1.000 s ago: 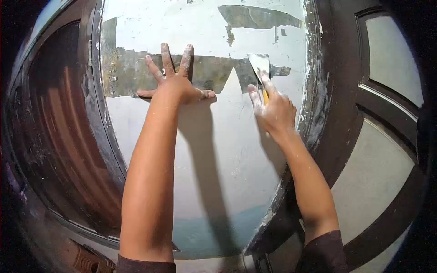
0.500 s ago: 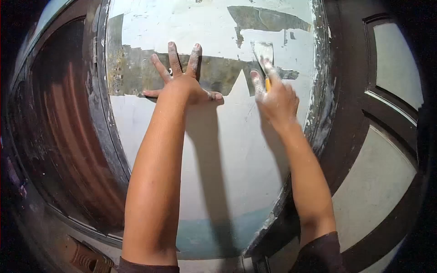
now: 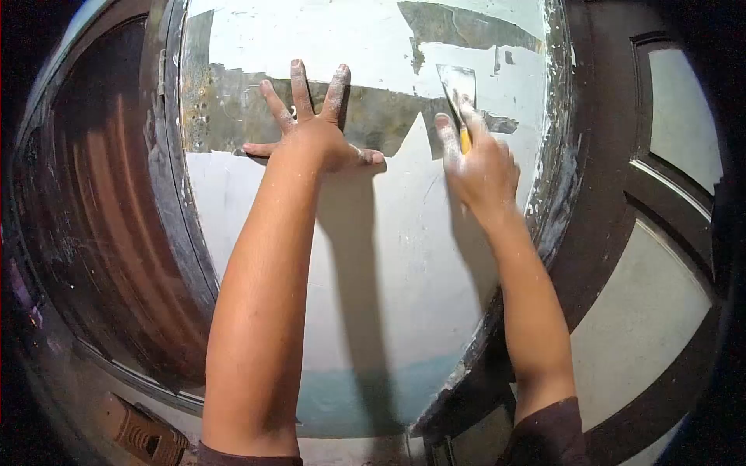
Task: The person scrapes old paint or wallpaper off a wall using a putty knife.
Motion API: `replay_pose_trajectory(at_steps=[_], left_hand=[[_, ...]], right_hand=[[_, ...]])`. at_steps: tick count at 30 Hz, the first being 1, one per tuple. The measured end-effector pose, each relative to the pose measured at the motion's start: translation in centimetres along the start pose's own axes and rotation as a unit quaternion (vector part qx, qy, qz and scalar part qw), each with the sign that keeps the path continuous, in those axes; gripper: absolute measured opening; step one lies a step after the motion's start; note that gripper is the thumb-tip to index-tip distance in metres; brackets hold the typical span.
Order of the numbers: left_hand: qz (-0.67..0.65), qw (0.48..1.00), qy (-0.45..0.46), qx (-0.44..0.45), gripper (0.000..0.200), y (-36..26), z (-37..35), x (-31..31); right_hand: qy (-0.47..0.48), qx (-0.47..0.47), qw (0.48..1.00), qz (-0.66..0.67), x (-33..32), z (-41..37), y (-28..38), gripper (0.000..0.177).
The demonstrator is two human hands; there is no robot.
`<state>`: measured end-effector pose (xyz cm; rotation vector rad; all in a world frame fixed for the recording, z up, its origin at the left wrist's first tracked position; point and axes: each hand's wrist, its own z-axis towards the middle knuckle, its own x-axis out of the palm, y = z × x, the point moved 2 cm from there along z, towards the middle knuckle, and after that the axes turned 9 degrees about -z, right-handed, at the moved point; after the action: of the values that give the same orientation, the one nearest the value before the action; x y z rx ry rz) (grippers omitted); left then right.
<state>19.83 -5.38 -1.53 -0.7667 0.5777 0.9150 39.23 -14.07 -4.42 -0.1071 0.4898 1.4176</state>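
My left hand (image 3: 311,128) lies flat on a pale painted wall panel (image 3: 396,256), fingers spread over a dark strip of bare surface (image 3: 225,109) where the coating is gone. My right hand (image 3: 482,171) grips a putty knife (image 3: 458,85) by its yellow handle, index finger stretched along it. The metal blade presses against the wall at the right end of the bare strip, just below a second bare patch (image 3: 466,27). Both hands are dusted white.
A dark wooden door frame (image 3: 590,155) borders the panel on the right, with a panelled door (image 3: 660,256) beyond. A dark frame and brownish surface (image 3: 101,233) lie to the left. A brown object (image 3: 140,435) sits on the floor at the lower left.
The right hand and the putty knife have shifted up and slightly right along the wall. The left hand stays flat on the wall with its fingers spread.
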Motion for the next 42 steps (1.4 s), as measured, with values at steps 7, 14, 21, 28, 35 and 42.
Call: replay_pose_trajectory(at_steps=[7,14,21,28,35,42], left_hand=[[0.017,1.0,0.019,-0.017,0.149,-0.4,0.0,-0.3],[0.004,0.999,0.025,-0.023,0.149,-0.5,-0.3,-0.8],[0.022,1.0,0.006,-0.01,0.152,-0.4,-0.4,-0.4],[0.022,0.997,0.054,-0.046,0.144,-1.2,-0.5,-1.3],[0.007,0.999,0.03,-0.029,0.143,-0.8,-0.8,-1.1],[0.044,0.999,0.006,-0.015,0.151,-0.3,0.5,-0.2]], right_hand=[[-0.005,0.021,0.999,0.024,-0.5,0.4,-1.9,0.059],[-0.011,0.015,1.0,0.016,1.3,-2.6,-4.4,0.06],[-0.03,0.03,0.999,0.021,-0.2,0.8,-2.6,0.061],[-0.022,0.022,0.999,0.007,0.1,1.2,-3.7,0.062],[0.017,0.021,1.0,-0.014,0.4,-2.3,-4.4,0.063],[-0.035,-0.008,0.999,0.013,-0.3,1.6,-3.5,0.064]])
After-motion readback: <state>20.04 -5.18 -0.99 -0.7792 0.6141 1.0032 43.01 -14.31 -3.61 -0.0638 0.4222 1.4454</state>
